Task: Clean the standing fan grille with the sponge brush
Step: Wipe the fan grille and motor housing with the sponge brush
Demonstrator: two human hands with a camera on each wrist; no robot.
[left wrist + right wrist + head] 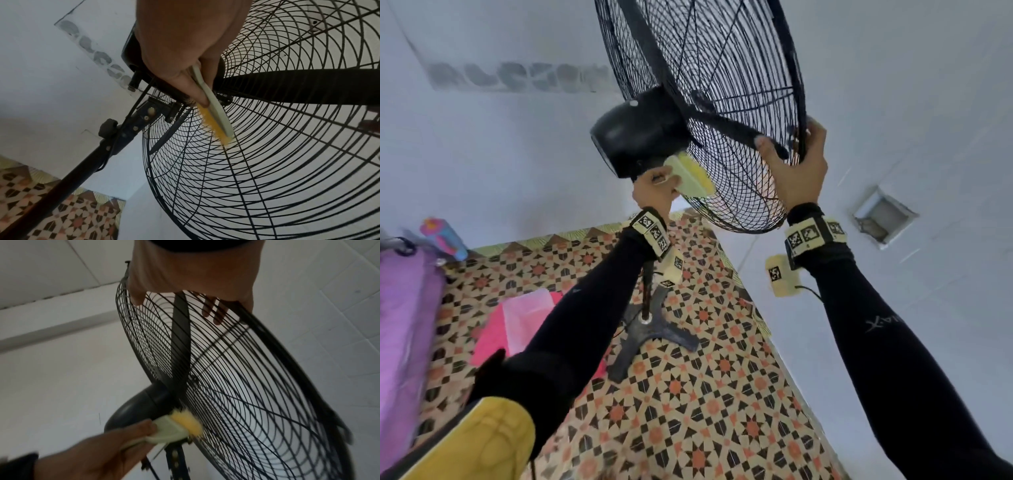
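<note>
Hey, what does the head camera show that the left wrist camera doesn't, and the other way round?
Only the head view shows the whole right hand gripping the grille's rim, the fan's cross-shaped base, the pink plastic box on the patterned mat, and both sleeved forearms.

Only the left wrist view shows the tilt joint with its screws and black knob, plus the brush's yellow bristles lying against the wires edge-on.

Both show the left hand holding the sponge brush on the rear fan grille beside the motor housing.

Patterned floor (688, 411) carries fan base (650, 337), pink cloth (517, 318).
</note>
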